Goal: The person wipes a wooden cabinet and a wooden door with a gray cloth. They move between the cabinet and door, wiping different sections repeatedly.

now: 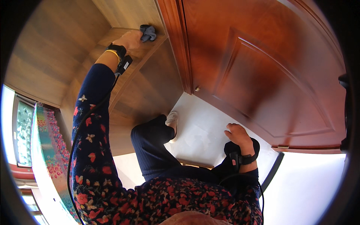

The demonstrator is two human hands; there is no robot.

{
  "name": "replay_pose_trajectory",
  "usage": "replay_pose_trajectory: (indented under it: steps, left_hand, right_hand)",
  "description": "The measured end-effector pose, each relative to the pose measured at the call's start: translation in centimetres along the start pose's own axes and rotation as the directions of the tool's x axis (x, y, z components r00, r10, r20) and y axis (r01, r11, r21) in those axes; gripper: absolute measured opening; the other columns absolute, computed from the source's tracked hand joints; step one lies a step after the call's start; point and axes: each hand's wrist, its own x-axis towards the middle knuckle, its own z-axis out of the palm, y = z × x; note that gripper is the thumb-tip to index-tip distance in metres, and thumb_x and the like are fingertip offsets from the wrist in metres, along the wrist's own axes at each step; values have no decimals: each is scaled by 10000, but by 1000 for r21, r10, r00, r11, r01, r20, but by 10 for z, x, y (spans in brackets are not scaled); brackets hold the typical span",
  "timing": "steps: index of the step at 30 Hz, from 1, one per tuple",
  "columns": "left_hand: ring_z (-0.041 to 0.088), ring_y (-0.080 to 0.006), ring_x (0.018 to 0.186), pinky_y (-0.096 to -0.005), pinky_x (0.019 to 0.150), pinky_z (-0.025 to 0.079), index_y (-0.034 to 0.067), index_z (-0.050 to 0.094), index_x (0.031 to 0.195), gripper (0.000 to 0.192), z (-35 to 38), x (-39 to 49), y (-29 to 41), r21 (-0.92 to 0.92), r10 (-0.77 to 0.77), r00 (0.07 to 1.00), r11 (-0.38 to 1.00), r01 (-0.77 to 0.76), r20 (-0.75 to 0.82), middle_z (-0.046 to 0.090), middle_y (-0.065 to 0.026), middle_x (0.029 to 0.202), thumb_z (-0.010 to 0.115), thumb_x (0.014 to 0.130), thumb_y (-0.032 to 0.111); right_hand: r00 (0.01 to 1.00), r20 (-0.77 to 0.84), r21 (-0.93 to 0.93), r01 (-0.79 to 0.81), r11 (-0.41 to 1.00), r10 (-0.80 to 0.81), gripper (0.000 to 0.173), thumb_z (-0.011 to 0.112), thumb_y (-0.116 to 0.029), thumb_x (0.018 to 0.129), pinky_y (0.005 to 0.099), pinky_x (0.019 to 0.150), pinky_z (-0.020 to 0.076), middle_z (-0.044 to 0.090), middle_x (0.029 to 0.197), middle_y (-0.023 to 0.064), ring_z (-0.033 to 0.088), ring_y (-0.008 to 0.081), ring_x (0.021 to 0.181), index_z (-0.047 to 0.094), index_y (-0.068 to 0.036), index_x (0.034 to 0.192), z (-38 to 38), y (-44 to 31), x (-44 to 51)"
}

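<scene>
A crumpled grey cloth (148,33) is gripped in my left hand (131,39), which reaches out to the upper left. The cloth lies against a wooden ledge (140,57) near the corner beside the red-brown door frame. My right hand (238,134) is over my right knee, its fingers loosely curled with nothing seen in them. A dark strap with a small device (123,64) is on my left wrist, and another strapped device (234,161) is on the right one.
A panelled red-brown wooden door (270,70) fills the right side. Wooden boards (56,50) rise at the left. Below is a pale floor (197,123) with my shoe (172,119) on it. A colourful curtain (50,140) hangs at the lower left. Black cables (73,152) run along my arms.
</scene>
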Motion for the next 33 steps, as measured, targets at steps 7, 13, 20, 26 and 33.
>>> replay_pose_trajectory:
  steps: [7, 13, 20, 26, 33]
  left_hand:
    - [554, -384, 963, -424, 812, 454, -13, 586, 942, 204, 4, -1, 4, 28, -43, 998, 999, 42, 54, 595, -232, 974, 513, 799, 114]
    - [568, -412, 837, -443, 727, 455, -41, 549, 855, 210, 7, -56, 14, 18, 51, 998, 999, -51, 30, 592, -246, 860, 570, 780, 154]
    - [580, -386, 819, -433, 699, 485, -26, 537, 898, 187, -2, -167, 30, -20, 81, 997, 997, -80, 19, 576, -207, 901, 548, 774, 114]
    - [579, -390, 839, -411, 701, 500, -43, 498, 1010, 320, -15, -275, 43, -187, 99, 992, 976, -113, -83, 529, -223, 1080, 576, 706, 19]
    - [580, -381, 884, -398, 725, 501, -54, 483, 1040, 351, -15, -329, 38, -191, 3, 999, 981, -9, -34, 502, -221, 1168, 558, 700, -12]
  right_hand:
    - [998, 37, -19, -47, 999, 48, 252, 569, -231, 795, 433, 750, 461, 597, 856, 221, 569, 368, 848, 574, 15, 846, 3, 7, 5]
    - [998, 5, -30, -67, 997, 67, 244, 584, -228, 774, 417, 737, 465, 599, 847, 218, 570, 376, 827, 591, 10, 827, 7, 10, 5]
    - [991, 55, -18, -125, 992, 126, 272, 575, -248, 767, 415, 736, 475, 604, 884, 230, 580, 377, 836, 608, 10, 846, 9, 5, 7]
    - [991, 100, -64, -86, 994, 92, 306, 577, -257, 758, 387, 754, 477, 608, 933, 220, 582, 370, 884, 620, 0, 918, 10, 2, 10]
    - [995, 65, -21, -80, 997, 81, 268, 571, -241, 767, 412, 741, 469, 605, 894, 222, 580, 373, 850, 605, 13, 845, 14, 4, 9]
